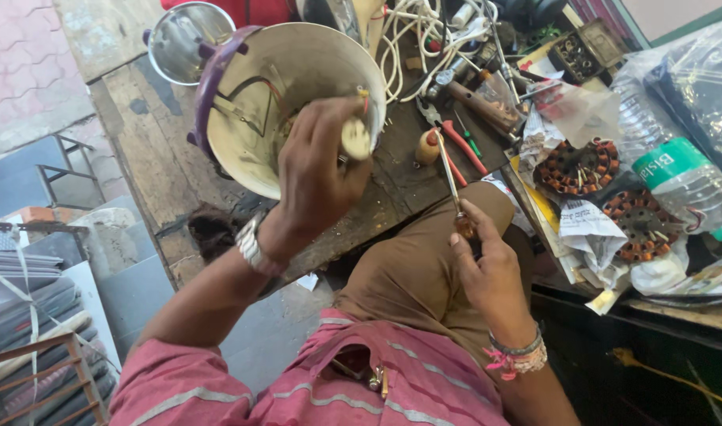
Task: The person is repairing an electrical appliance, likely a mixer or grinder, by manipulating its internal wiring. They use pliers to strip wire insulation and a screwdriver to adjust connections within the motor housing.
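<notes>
Right, my left hand grips the rim of the cream housing, tipped on the wooden bench, fingers curled inside. My right hand pinches a screwdriver by its amber handle, over my lap.

Daylight was bright and even, with only soft shadows under the housing at upper centre. Glare sat on the steel cup at upper left and the bottle at right. Frame edges bowed slightly; focus stayed sharp.
</notes>
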